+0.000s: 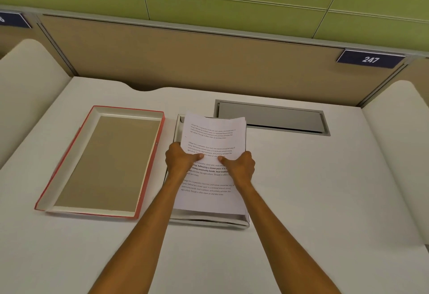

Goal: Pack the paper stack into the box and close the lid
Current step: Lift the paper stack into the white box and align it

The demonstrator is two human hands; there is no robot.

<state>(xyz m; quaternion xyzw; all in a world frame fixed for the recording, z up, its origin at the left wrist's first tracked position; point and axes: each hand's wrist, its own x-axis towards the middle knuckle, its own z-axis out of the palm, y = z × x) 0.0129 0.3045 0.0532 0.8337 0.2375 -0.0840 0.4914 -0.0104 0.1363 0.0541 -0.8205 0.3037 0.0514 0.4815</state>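
Head camera looks steeply down and forward, close over the desk.

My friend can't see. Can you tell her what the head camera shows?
Both hands, left hand and right hand, hold a paper stack over an open box on a white desk. The red-edged lid lies beside it, inside up.

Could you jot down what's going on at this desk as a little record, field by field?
paper stack: printed sheets, held over the box, not yet flat inside
left hand: grip on the stack's left edge, thumb on top
right hand: grip on the stack's right edge, thumb on top
box: open, silvery, mostly hidden under the sheets
lid: red-edged, lying inside-up to the left of the box
desk: white
number plate: reads 247
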